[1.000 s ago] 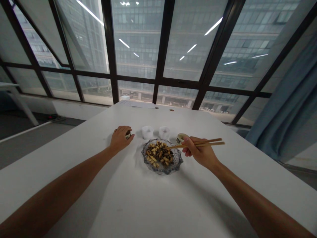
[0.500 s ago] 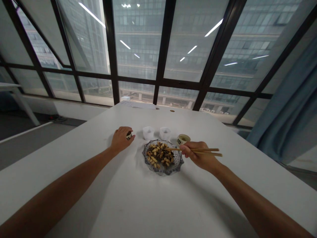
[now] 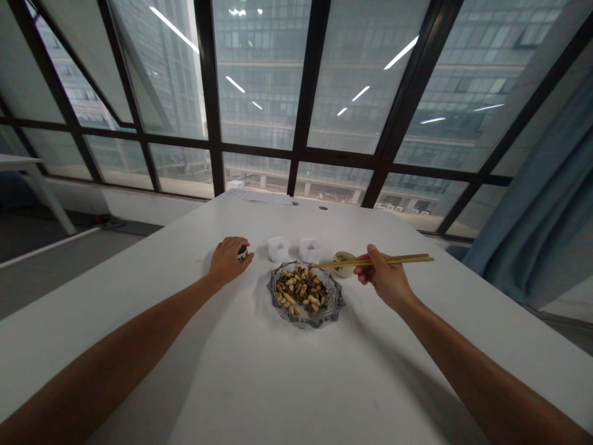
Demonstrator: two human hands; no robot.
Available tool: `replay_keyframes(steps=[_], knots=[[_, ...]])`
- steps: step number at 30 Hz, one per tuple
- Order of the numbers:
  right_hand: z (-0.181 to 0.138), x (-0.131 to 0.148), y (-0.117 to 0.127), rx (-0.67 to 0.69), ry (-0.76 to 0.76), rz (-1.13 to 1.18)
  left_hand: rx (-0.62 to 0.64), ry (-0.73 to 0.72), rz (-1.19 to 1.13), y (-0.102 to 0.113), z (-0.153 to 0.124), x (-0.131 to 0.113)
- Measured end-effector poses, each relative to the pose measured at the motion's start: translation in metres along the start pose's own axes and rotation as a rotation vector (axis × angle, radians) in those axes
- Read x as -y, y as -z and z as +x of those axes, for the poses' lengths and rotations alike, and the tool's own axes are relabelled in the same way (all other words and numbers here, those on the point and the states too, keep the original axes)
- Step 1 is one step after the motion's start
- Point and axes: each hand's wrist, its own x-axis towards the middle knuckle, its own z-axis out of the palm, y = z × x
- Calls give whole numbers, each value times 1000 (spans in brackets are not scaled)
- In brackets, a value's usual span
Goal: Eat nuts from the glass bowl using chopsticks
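Observation:
My right hand [image 3: 383, 278] is closed round a pair of wooden chopsticks [image 3: 412, 258]. Their tips are together above the back rim of a scalloped glass plate [image 3: 334, 309]; whether they pinch anything is too small to tell. On the plate lies a mixed heap of peanuts and dark striped sunflower seeds [image 3: 301, 289]. My left hand [image 3: 227, 258] wraps round a small cup [image 3: 243, 253] with dark lettering, left of the plate, partly hidden by the fingers. A similar pale green cup [image 3: 343, 266] stands behind the plate's right side, partly covered by the chopsticks.
Two small white cups [image 3: 278, 248] stand side by side just behind the plate. Paper sheets [image 3: 259, 196] lie at the far edge of the white table [image 3: 259, 383]. Beyond are dark-framed windows, with a blue curtain [image 3: 532, 198] at the right.
My right hand has risen and moved slightly right, lifting the chopstick tips from the heap to the plate's back rim. My left hand stays on its cup.

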Motion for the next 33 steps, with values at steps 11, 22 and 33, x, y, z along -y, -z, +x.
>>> replay_keyframes(steps=[11, 22, 33], knots=[[-27, 16, -4, 152, 497, -445, 2, 404, -265, -8, 1, 11], [-39, 32, -9, 422, 1357, -792, -34, -51, -163, -6, -4, 9], [-35, 20, -16, 123, 481, -254, -103, 76, -173, -10, -2, 16]])
